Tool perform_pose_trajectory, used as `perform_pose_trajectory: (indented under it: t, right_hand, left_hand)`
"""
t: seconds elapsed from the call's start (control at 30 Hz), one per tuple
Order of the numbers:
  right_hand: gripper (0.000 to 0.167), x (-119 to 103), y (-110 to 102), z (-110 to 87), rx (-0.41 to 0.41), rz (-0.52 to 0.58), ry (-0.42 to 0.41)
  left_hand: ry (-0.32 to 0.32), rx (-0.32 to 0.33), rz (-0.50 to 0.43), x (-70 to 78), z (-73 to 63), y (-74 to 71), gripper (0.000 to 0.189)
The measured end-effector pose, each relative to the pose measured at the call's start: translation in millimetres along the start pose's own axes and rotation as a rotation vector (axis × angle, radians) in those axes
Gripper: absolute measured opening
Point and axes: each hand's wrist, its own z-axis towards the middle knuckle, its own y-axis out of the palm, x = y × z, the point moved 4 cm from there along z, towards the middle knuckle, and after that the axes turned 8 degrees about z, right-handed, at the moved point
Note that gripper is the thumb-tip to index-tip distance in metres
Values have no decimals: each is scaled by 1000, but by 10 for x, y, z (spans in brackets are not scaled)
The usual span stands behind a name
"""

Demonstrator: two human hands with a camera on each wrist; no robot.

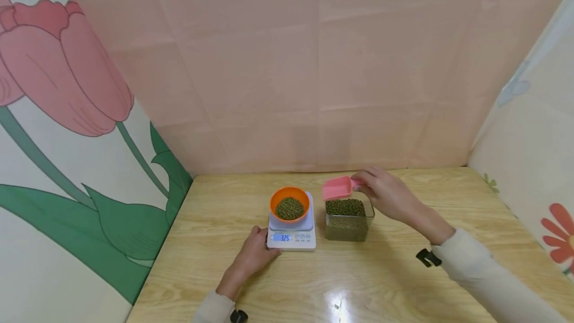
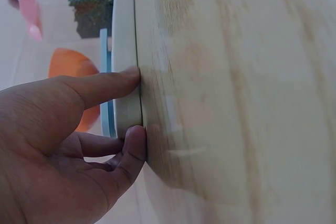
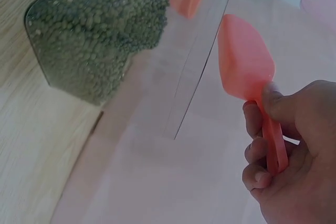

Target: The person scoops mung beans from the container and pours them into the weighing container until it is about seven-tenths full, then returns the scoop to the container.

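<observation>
My right hand (image 1: 389,194) grips the handle of a pink scoop (image 1: 337,188), held above a clear container (image 1: 346,232) of green mung beans (image 1: 345,207). In the right wrist view the fingers curl round the handle and the scoop (image 3: 245,59) is beside the container's rim. My left hand (image 1: 256,252) holds the front left corner of a white kitchen scale (image 1: 291,242), thumb against its front edge and fingers along its side (image 2: 126,56). On the scale's platform sits an orange bowl (image 1: 274,202) with mung beans in it. The lit display seems to read 325.
The scale and container stand side by side on a wooden table (image 1: 215,213), a narrow gap between them. A pink sheet (image 1: 269,74) hangs along the table's back edge. Walls with printed flowers rise at left and right.
</observation>
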Motion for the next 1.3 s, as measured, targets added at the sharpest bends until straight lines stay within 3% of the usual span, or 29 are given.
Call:
perform_pose_trajectory:
  t: [0.6,0.9,1.3]
  right_hand:
    - [20,127,-89,-151,11,-53,-11]
    - [20,154,-97,-174,-29,-77,33]
    - [19,124,-59,-156,-67,-123,29]
  left_hand:
    - [-3,3,23,-28,11,10,53]
    - [2,1,15,-26,10,11,53]
    - [-10,-11,7,-39,11,23,53]
